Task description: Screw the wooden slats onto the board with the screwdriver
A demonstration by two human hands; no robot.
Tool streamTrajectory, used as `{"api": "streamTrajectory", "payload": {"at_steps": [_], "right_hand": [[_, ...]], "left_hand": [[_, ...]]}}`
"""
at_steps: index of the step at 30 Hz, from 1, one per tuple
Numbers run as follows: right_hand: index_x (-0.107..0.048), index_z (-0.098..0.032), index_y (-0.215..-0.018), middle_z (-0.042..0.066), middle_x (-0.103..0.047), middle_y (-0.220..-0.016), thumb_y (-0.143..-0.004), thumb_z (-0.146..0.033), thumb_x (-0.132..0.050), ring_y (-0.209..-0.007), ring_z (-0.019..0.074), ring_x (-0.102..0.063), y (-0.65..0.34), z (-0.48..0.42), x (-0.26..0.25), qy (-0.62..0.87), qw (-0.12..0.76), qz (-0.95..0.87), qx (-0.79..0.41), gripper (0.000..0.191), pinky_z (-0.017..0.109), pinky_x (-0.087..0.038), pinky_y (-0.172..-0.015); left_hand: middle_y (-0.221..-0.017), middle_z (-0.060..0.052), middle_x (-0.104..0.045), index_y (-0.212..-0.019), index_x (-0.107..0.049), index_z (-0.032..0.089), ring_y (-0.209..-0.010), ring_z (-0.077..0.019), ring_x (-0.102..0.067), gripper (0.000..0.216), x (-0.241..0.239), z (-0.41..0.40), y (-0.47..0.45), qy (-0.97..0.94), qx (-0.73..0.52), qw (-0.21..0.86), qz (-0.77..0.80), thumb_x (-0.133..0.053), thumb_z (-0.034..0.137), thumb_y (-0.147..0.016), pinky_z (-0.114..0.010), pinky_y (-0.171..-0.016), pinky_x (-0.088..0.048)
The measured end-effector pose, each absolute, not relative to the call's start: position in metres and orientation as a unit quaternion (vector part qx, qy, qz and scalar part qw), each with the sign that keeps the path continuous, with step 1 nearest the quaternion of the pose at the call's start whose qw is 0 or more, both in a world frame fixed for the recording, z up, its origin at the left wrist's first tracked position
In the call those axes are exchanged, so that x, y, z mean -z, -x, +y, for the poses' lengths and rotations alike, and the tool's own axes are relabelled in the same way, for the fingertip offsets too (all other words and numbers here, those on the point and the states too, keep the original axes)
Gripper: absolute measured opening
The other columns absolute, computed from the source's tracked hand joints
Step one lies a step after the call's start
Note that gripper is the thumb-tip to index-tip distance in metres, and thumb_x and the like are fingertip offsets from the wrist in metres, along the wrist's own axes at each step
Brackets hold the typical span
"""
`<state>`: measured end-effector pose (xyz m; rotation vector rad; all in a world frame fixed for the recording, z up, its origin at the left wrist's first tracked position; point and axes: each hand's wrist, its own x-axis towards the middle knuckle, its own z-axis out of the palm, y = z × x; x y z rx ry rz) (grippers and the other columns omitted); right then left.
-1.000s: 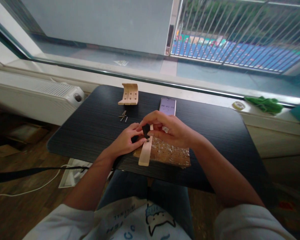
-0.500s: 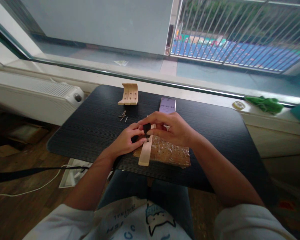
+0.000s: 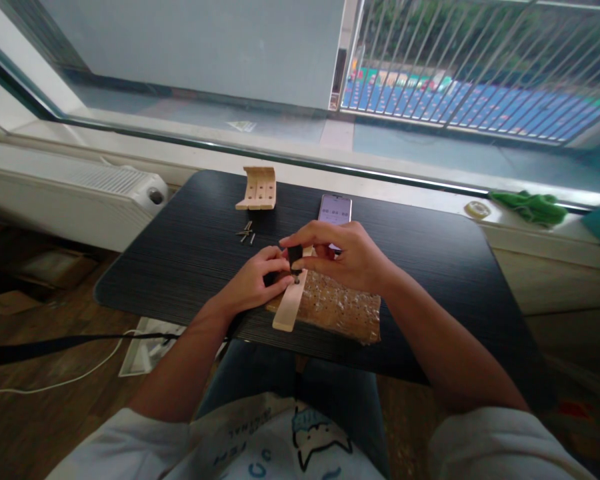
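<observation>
My right hand (image 3: pixel 337 250) pinches what looks like a stubby black screwdriver (image 3: pixel 295 258) between thumb and fingers. The tool stands upright, its lower end at a small metal screw head (image 3: pixel 297 280) in a pale wooden slat (image 3: pixel 287 310). My left hand (image 3: pixel 256 277) is closed at the slat's left side, thumb tip on the wood beside the screw; its other fingertips are partly hidden. Under the slat is a brown block (image 3: pixel 340 310) wrapped in shiny clear film and dotted with small holes. My right hand covers the slat's far part.
On the dark table (image 3: pixel 180 267), several loose screws (image 3: pixel 247 231) lie left of my hands. Behind them stands a curved wooden piece with holes (image 3: pixel 260 189). A phone (image 3: pixel 335 209) showing a timer lies beyond my right hand. Tape (image 3: pixel 477 210) and a green cloth (image 3: pixel 530 208) rest on the sill.
The slat's near end has swung slightly left, and the wrapped block's near right edge has shifted a little toward me. Both hands stay in nearly the same place, the right still gripping the screwdriver.
</observation>
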<state>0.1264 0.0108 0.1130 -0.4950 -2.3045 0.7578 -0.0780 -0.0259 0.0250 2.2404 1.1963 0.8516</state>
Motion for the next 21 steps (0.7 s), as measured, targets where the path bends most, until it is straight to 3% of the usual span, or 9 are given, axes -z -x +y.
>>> {"api": "streamTrajectory", "payload": {"at_steps": [21], "right_hand": [[-0.065, -0.017, -0.110, -0.001, -0.066, -0.077, -0.085, -0.022, -0.062, -0.053, 0.0037, -0.044, -0.128, 0.011, -0.111, 0.170, 0.308, -0.894, -0.278, 0.026, 0.018, -0.037, -0.054]], "left_hand": [[-0.082, -0.004, -0.061, -0.087, -0.068, 0.017, -0.078, -0.0183, -0.060, 0.018, -0.028, -0.040, 0.072, -0.815, -0.311, 0.140, 0.468, -0.053, 0.028, -0.086, -0.031, -0.073, -0.050]]}}
